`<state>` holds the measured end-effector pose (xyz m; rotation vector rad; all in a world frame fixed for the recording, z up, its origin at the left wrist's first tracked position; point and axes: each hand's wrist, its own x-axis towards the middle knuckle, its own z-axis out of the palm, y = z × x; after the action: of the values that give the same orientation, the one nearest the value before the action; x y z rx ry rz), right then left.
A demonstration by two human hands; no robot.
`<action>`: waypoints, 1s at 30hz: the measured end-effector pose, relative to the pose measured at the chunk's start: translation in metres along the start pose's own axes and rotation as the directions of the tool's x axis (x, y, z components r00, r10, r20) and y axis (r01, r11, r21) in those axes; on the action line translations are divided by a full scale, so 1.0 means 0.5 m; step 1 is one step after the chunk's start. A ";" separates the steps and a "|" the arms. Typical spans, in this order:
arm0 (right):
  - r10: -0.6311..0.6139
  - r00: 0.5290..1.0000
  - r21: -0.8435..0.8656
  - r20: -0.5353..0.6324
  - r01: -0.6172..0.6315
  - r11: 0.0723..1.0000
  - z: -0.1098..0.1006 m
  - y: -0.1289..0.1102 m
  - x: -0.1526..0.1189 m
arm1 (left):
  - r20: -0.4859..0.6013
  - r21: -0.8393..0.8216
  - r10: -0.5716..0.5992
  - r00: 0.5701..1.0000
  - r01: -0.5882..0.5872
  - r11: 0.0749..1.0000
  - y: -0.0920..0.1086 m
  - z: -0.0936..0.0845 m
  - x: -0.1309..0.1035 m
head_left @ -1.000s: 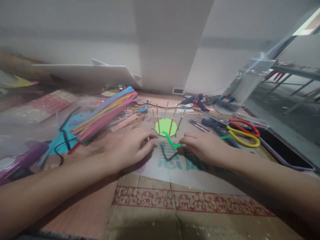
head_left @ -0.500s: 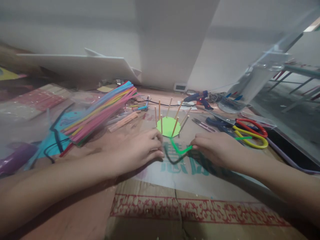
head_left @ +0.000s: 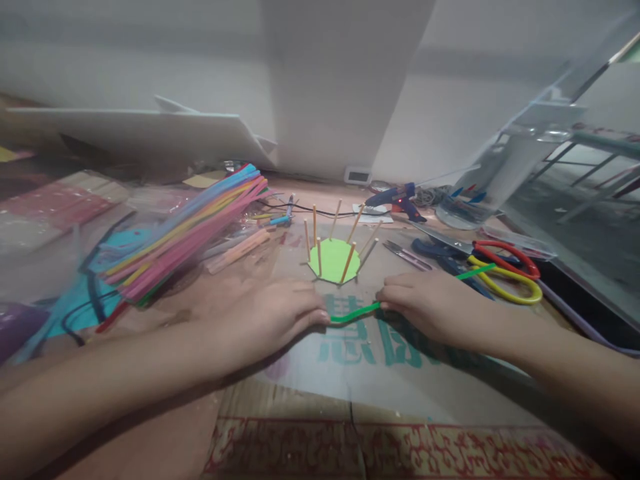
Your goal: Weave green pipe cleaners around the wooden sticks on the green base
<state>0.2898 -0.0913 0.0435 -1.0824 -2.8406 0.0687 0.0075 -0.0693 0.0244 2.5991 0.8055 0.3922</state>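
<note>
A bright green pipe cleaner [head_left: 356, 313] stretches between my two hands, low over the printed sheet. My left hand [head_left: 295, 310] pinches its left end between thumb and fingers. My right hand [head_left: 415, 300] is closed on it further along, and its other end sticks out past the back of that hand. Just beyond my hands stands a light green polygonal base [head_left: 334, 260] with several thin wooden sticks [head_left: 349, 262] rising around its edge. Parts of the pipe cleaner are hidden inside my fingers.
A bundle of coloured pipe cleaners [head_left: 190, 233] lies at left. A blue glue gun [head_left: 395, 199] with a lit red light rests at the back. Scissors with red and yellow handles [head_left: 515, 293], small snips [head_left: 407, 255] and a dark phone-like object [head_left: 575, 303] lie at right.
My left hand has taken hold of the pipe cleaner's free end, which was loose and bent near the base. The strip is now straighter between both hands.
</note>
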 end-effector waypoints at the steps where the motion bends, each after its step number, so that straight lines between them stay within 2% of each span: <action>1: 0.009 1.000 0.004 -0.001 -0.009 1.000 0.001 0.007 -0.004 | -0.010 0.004 -0.021 1.000 0.021 1.000 -0.007 0.000 -0.001; 3: 0.035 0.999 0.011 -0.007 -0.035 0.999 0.003 0.016 -0.011 | -0.020 0.039 -0.014 1.000 0.015 0.999 -0.015 0.002 -0.002; 6: 0.086 0.995 0.021 -0.048 -0.085 0.996 0.006 0.008 -0.012 | -0.024 0.184 0.043 0.999 -0.038 0.982 -0.014 0.008 0.001; 10: 0.138 0.989 0.112 -0.055 -0.131 0.985 0.007 -0.043 0.010 | -0.072 0.353 0.106 0.992 -0.074 0.933 -0.002 0.023 0.006; 14: 0.121 0.990 0.193 -0.070 -0.105 0.976 0.015 -0.090 0.043 | -0.080 0.396 0.161 0.984 -0.117 0.911 0.001 0.031 0.001; 17: 0.139 0.986 0.235 -0.095 -0.114 0.965 0.025 -0.097 0.057 | -0.076 0.284 0.084 0.994 -0.059 0.957 -0.001 0.024 -0.002; 20: 0.135 0.987 0.200 -0.092 -0.115 0.973 0.035 -0.090 0.057 | -0.037 0.057 -0.052 0.998 0.054 0.997 -0.001 0.011 0.001; 23: 0.016 0.989 0.034 -0.146 -0.011 0.999 0.040 -0.090 0.048 | 0.015 -0.194 -0.135 0.991 0.136 0.972 0.003 0.002 0.006; 25: -0.072 0.985 -0.057 -0.157 0.064 0.996 0.041 -0.094 0.042 | 0.048 -0.302 -0.165 0.985 0.171 0.938 0.006 0.000 0.007; 27: -0.119 0.982 -0.089 -0.145 0.107 0.990 0.041 -0.098 0.038 | 0.047 -0.311 -0.153 0.987 0.160 0.937 0.007 0.002 0.007; 30: -0.134 0.981 -0.083 -0.138 0.123 0.989 0.040 -0.096 0.037 | -0.003 -0.204 -0.063 0.998 0.061 0.977 0.005 0.009 0.006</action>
<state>0.2423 -0.1150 0.0288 -0.8748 -2.7942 -0.1200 0.0130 -0.0708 0.0221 2.3787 0.8025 0.4453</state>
